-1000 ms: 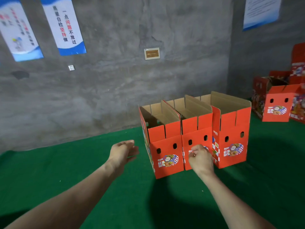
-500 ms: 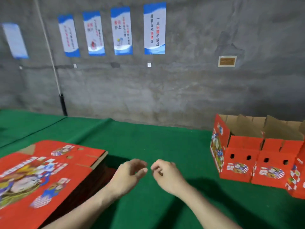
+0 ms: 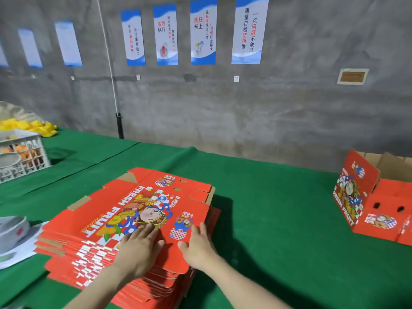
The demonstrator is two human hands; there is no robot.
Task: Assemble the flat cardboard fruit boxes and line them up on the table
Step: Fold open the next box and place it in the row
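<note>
Red cardboard: one stack of flat boxes (image 3: 142,197), two hands.
Left hand (image 3: 140,247) and right hand (image 3: 197,245) rest on it, fingers straight; one assembled box (image 3: 365,204) stands well to its right.

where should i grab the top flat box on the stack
Probably its right edge, from the right: the top flat box lies level, and that edge sits exposed on the uneven stack, easy to lift from beneath. The right hand rests there.
</note>
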